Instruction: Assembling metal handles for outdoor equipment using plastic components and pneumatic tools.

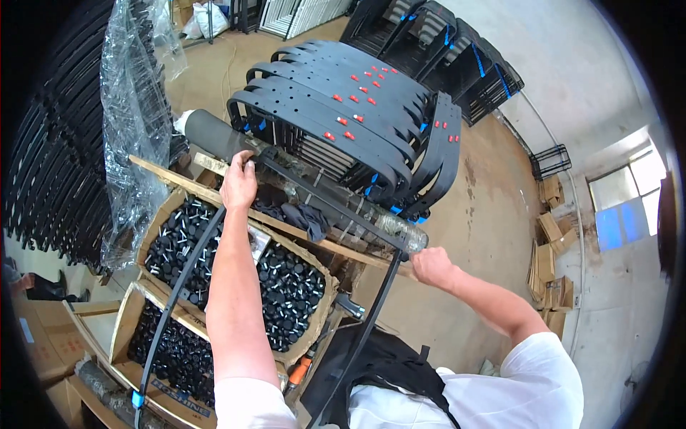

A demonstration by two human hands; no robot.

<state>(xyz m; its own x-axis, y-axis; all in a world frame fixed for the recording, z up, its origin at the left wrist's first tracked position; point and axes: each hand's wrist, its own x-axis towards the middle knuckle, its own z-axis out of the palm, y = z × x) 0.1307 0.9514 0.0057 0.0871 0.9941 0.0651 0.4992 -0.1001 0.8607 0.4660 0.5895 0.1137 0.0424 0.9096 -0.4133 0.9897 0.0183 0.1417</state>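
Note:
A black metal frame lies tilted across the bench in front of me, its crossbar away from me and two long side bars running back toward my body. My left hand is closed at the crossbar's left corner, fingertips over the bar. At the right corner my right hand grips the frame in a fist. A blue piece sits on the left side bar. Under the frame, a cardboard box holds many black round-headed screw feet. A second box contains small black parts.
Beyond the bench stands a row of black curved frames with red pieces on top. Plastic-wrapped black bars rise at left. An orange-handled tool lies by the boxes. Cardboard leans at the right wall. Another person's hand shows far left.

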